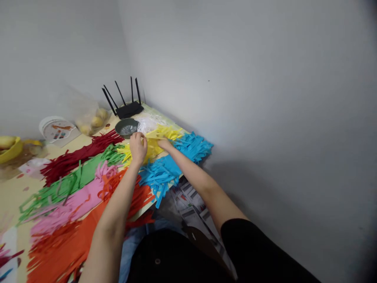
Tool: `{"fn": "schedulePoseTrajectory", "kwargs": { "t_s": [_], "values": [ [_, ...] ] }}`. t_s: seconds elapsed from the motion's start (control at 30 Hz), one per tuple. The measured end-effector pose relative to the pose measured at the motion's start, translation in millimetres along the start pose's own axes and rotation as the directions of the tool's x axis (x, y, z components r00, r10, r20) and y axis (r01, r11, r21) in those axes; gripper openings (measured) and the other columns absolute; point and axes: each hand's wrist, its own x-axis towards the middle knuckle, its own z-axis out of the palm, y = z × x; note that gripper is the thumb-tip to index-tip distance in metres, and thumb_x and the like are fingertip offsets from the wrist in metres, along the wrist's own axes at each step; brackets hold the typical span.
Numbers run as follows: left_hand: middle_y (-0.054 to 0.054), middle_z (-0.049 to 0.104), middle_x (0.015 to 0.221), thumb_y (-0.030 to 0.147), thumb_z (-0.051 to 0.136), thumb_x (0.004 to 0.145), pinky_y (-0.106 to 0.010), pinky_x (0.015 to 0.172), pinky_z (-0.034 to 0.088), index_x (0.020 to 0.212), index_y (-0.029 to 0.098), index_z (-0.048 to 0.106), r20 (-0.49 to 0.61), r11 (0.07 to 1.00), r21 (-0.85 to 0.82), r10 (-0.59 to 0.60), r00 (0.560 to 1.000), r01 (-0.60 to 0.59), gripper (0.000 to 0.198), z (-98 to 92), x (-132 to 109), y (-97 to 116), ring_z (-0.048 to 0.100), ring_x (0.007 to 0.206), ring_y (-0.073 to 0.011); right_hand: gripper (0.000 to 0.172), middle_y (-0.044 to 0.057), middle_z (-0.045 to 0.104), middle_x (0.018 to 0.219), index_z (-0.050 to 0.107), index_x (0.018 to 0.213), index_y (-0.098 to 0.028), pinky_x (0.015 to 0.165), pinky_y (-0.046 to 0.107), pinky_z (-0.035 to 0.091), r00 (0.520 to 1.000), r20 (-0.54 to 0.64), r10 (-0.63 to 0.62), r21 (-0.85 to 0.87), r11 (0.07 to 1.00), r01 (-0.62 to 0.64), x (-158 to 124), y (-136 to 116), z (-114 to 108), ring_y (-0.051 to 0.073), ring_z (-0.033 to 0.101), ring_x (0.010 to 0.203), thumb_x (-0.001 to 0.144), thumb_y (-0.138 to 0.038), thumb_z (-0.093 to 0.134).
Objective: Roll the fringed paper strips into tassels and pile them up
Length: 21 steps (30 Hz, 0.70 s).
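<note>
A yellow fringed sheet lies across the far part of the table, and a lifted yellow strip spans the space between my hands. My left hand is closed at the strip's left end, its fingers curled. At the right end, my right hand is closed on the yellow material, with its fingertips partly hidden. A blue fringed sheet lies under my right forearm. Beyond my left hand sit a dark green bowl and a bundle of white strings.
Green, pink, dark red and orange fringed sheets cover the table. A black router stands in the corner. A white tub, a bag of yellow fruit and a yellow bowl stand left.
</note>
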Motion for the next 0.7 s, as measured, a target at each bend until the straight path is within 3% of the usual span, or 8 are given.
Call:
{"fn": "schedulePoseTrajectory", "kwargs": {
  "t_s": [0.17, 0.37, 0.53, 0.63, 0.7],
  "values": [
    [-0.005, 0.059, 0.086, 0.024, 0.047, 0.084, -0.03, 0.084, 0.049, 0.081, 0.021, 0.048, -0.199, 0.955, -0.228, -0.238, 0.951, 0.191, 0.004, -25.1, 2, -18, 0.059, 0.086, -0.0177, 0.037, 0.01, 0.061, 0.126, 0.058, 0.127, -0.016, 0.09, 0.043, 0.056, 0.983, 0.029, 0.182, 0.251, 0.95, -0.183, 7, 13, -9, 0.022, 0.063, 0.108, 0.096, -0.036, 0.06],
    [0.002, 0.052, 0.073, 0.028, 0.05, 0.076, -0.02, 0.061, 0.047, 0.077, 0.022, 0.043, -0.248, 0.804, -0.487, -0.503, 0.828, 0.342, 0.01, -71.6, 5, -44, 0.056, 0.067, -0.012, 0.042, 0.011, 0.06, 0.129, 0.046, 0.141, -0.022, 0.077, 0.032, 0.06, 0.947, 0.07, 0.314, 0.461, 0.832, -0.31, 1, 27, -8, 0.015, 0.067, 0.092, 0.1, -0.029, 0.047],
    [0.004, 0.05, 0.073, 0.026, 0.052, 0.072, -0.02, 0.064, 0.048, 0.077, 0.022, 0.04, -0.328, 0.737, -0.609, -0.57, 0.753, 0.293, 0.013, -129.6, 14, -52, 0.056, 0.067, -0.0098, 0.054, 0.009, 0.063, 0.125, 0.044, 0.146, -0.03, 0.068, 0.024, 0.06, 0.937, 0.064, 0.344, 0.481, 0.812, -0.331, -8, 22, -2, 0.011, 0.067, 0.081, 0.092, -0.022, 0.042],
    [0.005, 0.047, 0.073, 0.022, 0.053, 0.07, -0.018, 0.063, 0.047, 0.077, 0.022, 0.04, -0.451, 0.76, -0.622, -0.546, 0.706, 0.189, 0.015, -182.8, 20, -58, 0.054, 0.065, -0.0081, 0.054, 0.009, 0.067, 0.119, 0.05, 0.142, -0.027, 0.069, 0.025, 0.06, 0.938, 0.041, 0.345, 0.427, 0.842, -0.329, -17, 15, -4, 0.011, 0.068, 0.077, 0.089, -0.021, 0.042],
    [0.006, 0.046, 0.071, 0.02, 0.054, 0.07, -0.018, 0.061, 0.046, 0.078, 0.022, 0.042, -0.578, 0.832, -0.55, -0.446, 0.684, 0.077, 0.015, -224.5, 14, -60, 0.051, 0.062, -0.008, 0.052, 0.01, 0.07, 0.112, 0.056, 0.137, -0.022, 0.073, 0.028, 0.06, 0.946, 0.022, 0.322, 0.367, 0.878, -0.307, -26, 6, -12, 0.013, 0.069, 0.079, 0.087, -0.019, 0.044]
  ]
}}
